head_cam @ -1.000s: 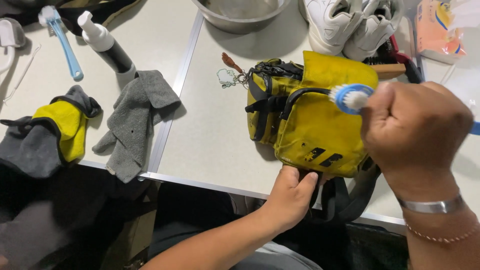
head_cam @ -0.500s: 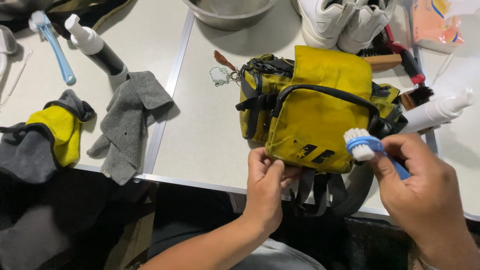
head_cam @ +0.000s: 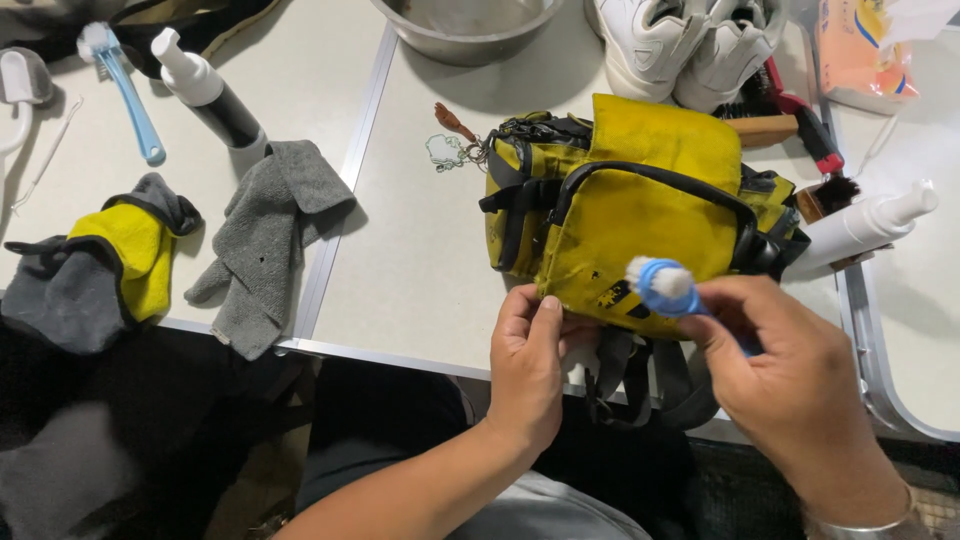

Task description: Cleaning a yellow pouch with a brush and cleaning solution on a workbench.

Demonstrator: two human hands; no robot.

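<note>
The yellow bag (head_cam: pixel 640 210) is pinched at its lower edge by the left hand (head_cam: pixel 530 365), while a blue brush (head_cam: pixel 665 287), gripped in the closed fingers of the right hand (head_cam: pixel 790 385), is poised just above the bag's front, so scrubbing appears in hand and bristle contact is called for.

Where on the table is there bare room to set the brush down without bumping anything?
The widest bare patch lies between the grey cloth and the yellow bag, below the metal bowl. A smaller one sits left of the seam, between the blue brush and the cloth. The far right is crowded: white sneakers, white pump bottle and wooden brush.
</note>
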